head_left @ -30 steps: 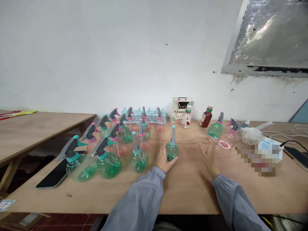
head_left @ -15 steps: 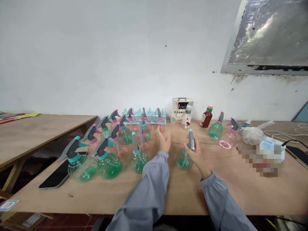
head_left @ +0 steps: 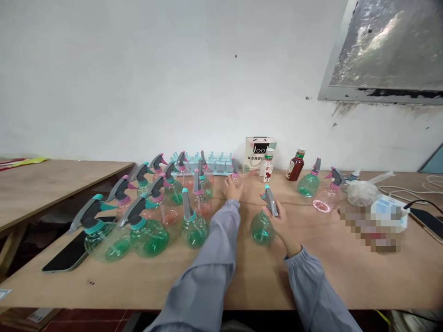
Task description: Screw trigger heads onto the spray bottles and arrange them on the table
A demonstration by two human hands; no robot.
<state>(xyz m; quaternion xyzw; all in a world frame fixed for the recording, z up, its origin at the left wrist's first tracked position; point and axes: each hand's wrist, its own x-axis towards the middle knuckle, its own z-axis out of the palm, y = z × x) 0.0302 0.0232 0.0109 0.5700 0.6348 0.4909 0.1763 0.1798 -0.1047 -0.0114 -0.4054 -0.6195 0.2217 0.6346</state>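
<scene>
My left hand reaches forward and is closed around a pink spray bottle with a grey head and pink collar. Fingers cover most of that bottle's body. Closer to me, my right hand grips a green spray bottle at its grey and turquoise head, the bottle upright on the table. To the left stand several more spray bottles, some green, some pink; a green one is nearest my left forearm. Further right are another green spray bottle and a pink one.
Along the wall sits a light blue tray with upright pieces. A paper bag, a white-labelled bottle and a dark red bottle stand at the back. A phone lies left; a plastic bag and cables lie right.
My left hand has moved forward and closed around the pink spray bottle, which has shifted slightly right. My right hand stays on the green spray bottle. The view has shifted a little.
</scene>
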